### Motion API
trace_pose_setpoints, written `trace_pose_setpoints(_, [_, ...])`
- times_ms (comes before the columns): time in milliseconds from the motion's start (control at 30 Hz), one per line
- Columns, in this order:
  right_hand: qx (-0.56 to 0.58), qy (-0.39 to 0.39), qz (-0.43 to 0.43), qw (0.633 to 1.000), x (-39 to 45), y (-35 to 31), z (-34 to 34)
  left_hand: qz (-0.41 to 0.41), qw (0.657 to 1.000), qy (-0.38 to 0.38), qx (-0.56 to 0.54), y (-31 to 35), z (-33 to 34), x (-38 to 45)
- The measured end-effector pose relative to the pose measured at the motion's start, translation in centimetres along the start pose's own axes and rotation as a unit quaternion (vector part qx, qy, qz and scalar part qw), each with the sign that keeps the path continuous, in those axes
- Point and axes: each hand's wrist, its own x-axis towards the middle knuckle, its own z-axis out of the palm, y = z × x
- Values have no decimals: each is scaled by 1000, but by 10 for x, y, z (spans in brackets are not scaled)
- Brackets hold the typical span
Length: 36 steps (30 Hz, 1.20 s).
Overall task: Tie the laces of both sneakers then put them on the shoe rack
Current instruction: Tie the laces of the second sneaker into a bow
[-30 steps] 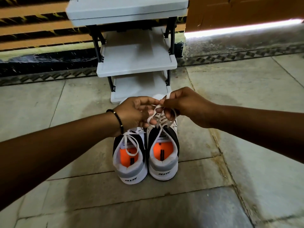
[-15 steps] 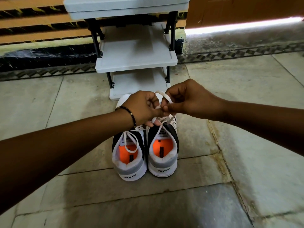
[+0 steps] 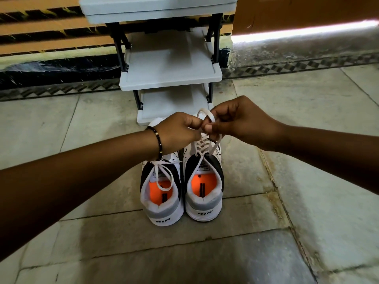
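Note:
Two white, black and grey sneakers with orange insoles stand side by side on the floor, heels toward me. The left sneaker (image 3: 162, 203) has lace loops hanging over its opening. Above the right sneaker (image 3: 204, 193), my left hand (image 3: 178, 132) and my right hand (image 3: 240, 121) meet, both pinching its white lace (image 3: 206, 116), which forms a loop above my fingers. Two strands run taut from my fingers down to the eyelets. The grey shoe rack (image 3: 170, 78) stands just beyond the toes.
The rack has black legs and three grey shelves, set against a striped wall. A brown door (image 3: 307, 11) with a bright gap beneath is at the top right. Pale floor tiles (image 3: 307, 119) surround the shoes.
Both hands lifted a little with the right sneaker's lace, and a loop now stands up above my fingers. The sneakers stayed put.

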Motion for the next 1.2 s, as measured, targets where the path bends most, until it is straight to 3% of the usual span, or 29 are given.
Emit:
trace_pose_setpoints(100, [15,-6,-1,1000,0,-3,3,-19,998,4,55,2,-1,3])
trace_pose_setpoints(200, [35,10,4,999,0,-2,4,-54,993,79,67,-4,-9,7])
trace_pose_setpoints(367, [55,17,23,998,0,1,-1,-76,978,190,-33,-9,-25,4])
trace_pose_setpoints(533, [68,15,19,997,1,-4,2,-141,937,177,-267,9,-17,1])
trace_pose_setpoints(700, [94,31,27,995,0,-7,2,-154,903,216,-339,15,-15,1])
trace_pose_setpoints(800, [88,33,36,995,-1,-7,2,-115,952,157,-236,13,-9,-1])
trace_pose_setpoints(900, [82,25,39,996,-1,-7,3,10,998,50,-38,5,2,-6])
trace_pose_setpoints(1000, [84,11,38,996,-1,-8,5,68,989,19,129,-4,3,-5])
trace_pose_setpoints(1100, [93,6,37,995,-1,-7,5,77,982,15,170,-5,0,-5])
trace_pose_setpoints(1200, [91,19,44,995,-1,-7,3,107,947,56,299,-6,-7,-5])
